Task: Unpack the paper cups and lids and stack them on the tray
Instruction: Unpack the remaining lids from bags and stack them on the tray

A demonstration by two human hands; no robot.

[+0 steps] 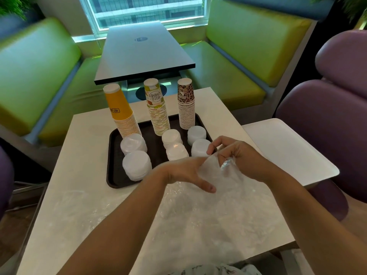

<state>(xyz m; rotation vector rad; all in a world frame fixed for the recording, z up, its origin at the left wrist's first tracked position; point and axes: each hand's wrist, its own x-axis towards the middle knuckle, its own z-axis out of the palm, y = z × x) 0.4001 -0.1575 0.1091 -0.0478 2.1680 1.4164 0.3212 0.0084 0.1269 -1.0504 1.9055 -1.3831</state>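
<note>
The right hand pinches the twisted neck of a clear plastic wrapper; the left hand lies flat, fingers straight, on the film beside it. Just beyond both hands, the dark tray already holds three cup stacks and six white lid stacks. Unpacking looks finished; the next move is probably gathering the empty wrap.

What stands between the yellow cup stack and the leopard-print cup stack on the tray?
In the head view, the "Hello Summer" cup stack stands between the yellow cup stack and the leopard-print cup stack, on the dark tray.
</note>
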